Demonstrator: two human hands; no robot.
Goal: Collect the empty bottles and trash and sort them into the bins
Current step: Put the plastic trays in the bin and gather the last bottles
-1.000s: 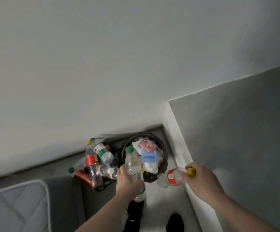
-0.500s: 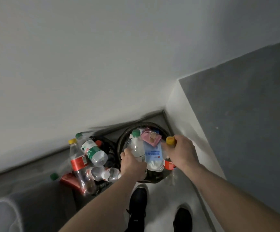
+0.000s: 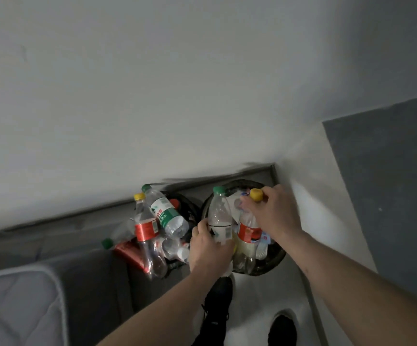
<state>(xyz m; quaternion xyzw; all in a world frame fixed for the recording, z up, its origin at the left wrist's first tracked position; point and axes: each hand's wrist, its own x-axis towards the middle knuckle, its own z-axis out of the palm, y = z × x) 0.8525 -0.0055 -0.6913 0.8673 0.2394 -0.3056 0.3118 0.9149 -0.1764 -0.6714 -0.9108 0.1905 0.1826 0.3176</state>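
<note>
I have my left hand (image 3: pixel 208 248) wrapped round the lower body of the green-capped bottle (image 3: pixel 218 216) and my right hand (image 3: pixel 273 216) pinching the neck of the red-labelled bottle (image 3: pixel 248 228) under its yellow cap, both upright, side by side over the right bin (image 3: pixel 275 260). That bin is already packed with wrappers, so I judge both must go left to the bottle bin (image 3: pixel 190 208), nearer my left hand. Its leaning heap of bottles (image 3: pixel 152 226) crowds the opening.
</note>
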